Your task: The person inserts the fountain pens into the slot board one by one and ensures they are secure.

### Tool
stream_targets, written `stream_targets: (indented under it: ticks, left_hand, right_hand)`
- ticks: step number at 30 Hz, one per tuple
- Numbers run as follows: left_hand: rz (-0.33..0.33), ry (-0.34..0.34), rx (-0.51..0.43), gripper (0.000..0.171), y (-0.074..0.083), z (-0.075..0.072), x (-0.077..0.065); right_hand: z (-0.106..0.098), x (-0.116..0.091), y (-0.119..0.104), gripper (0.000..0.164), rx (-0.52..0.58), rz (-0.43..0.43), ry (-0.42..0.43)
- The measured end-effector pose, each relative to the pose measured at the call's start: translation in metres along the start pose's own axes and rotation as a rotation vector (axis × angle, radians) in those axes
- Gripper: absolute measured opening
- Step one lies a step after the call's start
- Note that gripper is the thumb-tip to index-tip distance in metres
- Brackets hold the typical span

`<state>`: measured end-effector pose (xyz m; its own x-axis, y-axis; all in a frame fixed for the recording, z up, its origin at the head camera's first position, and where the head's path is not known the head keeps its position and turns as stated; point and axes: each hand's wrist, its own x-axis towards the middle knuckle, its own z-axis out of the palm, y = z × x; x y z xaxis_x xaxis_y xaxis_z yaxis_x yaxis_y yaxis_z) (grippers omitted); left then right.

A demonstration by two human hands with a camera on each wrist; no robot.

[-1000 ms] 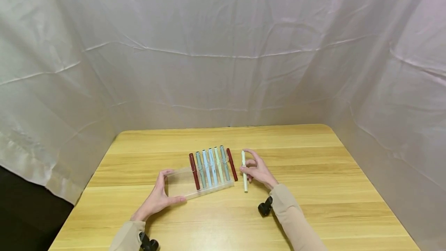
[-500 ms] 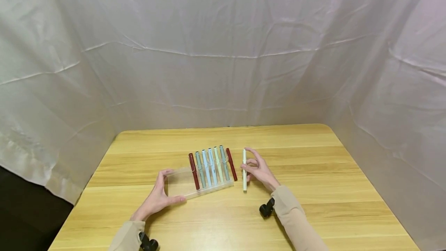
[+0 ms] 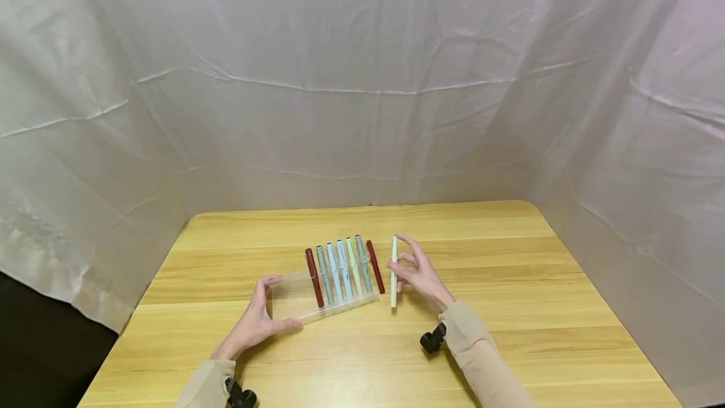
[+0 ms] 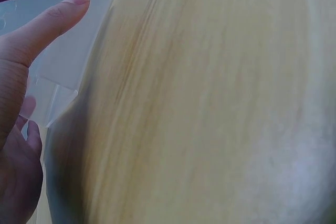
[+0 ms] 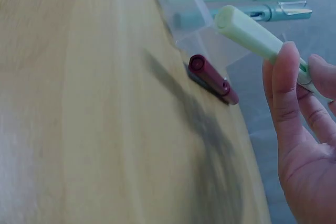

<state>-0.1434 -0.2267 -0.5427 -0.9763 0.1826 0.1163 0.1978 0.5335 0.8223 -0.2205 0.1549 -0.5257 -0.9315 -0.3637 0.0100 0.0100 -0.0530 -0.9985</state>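
Observation:
My left hand (image 3: 257, 320) grips the left end of a clear plastic tray (image 3: 289, 298), thumb on the near wall and fingers at the far side. In the tray lie several capped pens side by side: a dark red pen (image 3: 314, 279) leftmost, then grey-green, light blue and pale green ones, and a grey-green pen (image 3: 364, 263) at the right. My right hand (image 3: 421, 276) pinches a pale green pen (image 5: 249, 32) between thumb and fingers, raised above the table. Just left of it, another dark red pen (image 5: 212, 78) lies on the wood outside the tray.
The wooden table (image 3: 351, 364) stretches out around the tray. Pale curtains (image 3: 362, 112) hang behind it and at both sides. A black wrist camera (image 3: 433, 339) is strapped to the right sleeve, another wrist camera (image 3: 240, 393) to the left.
The pale green pen in my right hand has turned about its length and shifted slightly left and away from me. My left hand and the tray stay nearly still.

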Motion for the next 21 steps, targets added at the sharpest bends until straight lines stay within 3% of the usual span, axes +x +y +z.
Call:
stream_targets:
  ticks: [11,21]
  left_hand:
    - [-0.047,0.023,0.03,0.106,0.006,0.002,-0.004]
    - [-0.076,0.044,0.033,0.106,0.009,0.003,-0.007]
  right_hand:
    - [0.006,0.0,-0.009,0.073,-0.044,-0.138,-0.055]
    - [0.017,-0.001,-0.018,0.074,-0.047,-0.165,-0.076]
